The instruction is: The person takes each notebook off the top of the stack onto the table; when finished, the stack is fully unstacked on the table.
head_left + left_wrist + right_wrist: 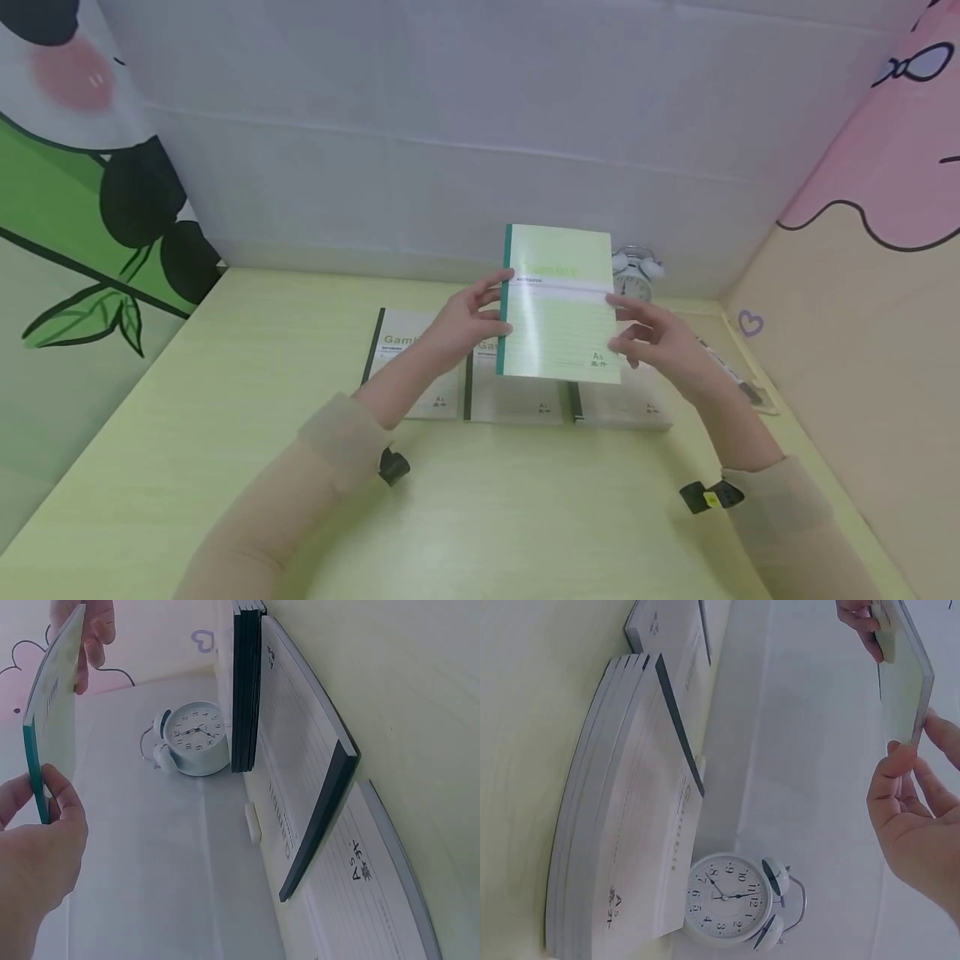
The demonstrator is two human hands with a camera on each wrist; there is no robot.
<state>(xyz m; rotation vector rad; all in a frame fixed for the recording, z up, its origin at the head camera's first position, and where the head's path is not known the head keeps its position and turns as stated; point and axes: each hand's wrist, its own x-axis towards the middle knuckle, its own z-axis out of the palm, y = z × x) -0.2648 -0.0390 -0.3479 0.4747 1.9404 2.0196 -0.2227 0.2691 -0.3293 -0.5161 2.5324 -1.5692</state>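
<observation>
A pale green notebook (pixel 558 321) with a teal spine is held up in the air, cover facing the head camera. My left hand (pixel 463 327) pinches its spine edge between thumb and fingers. On the opposite edge, my right hand (pixel 662 343) grips it the same way. Below lie dark-spined notebooks in a row: one at the left (pixel 437 407), one in the middle (pixel 517 402), and a pile at the right (pixel 622 407). The right wrist view shows that pile (pixel 592 817) as several notebooks thick. The raised notebook partly covers the row in the head view.
A white twin-bell alarm clock (pixel 634 277) stands behind the right pile, near the back wall (pixel 450 192). Toward the table's right edge, a marker-like pen (pixel 738 379) lies in a shallow tray (pixel 767 402). Decorated side walls flank the pale wooden table (pixel 480 517).
</observation>
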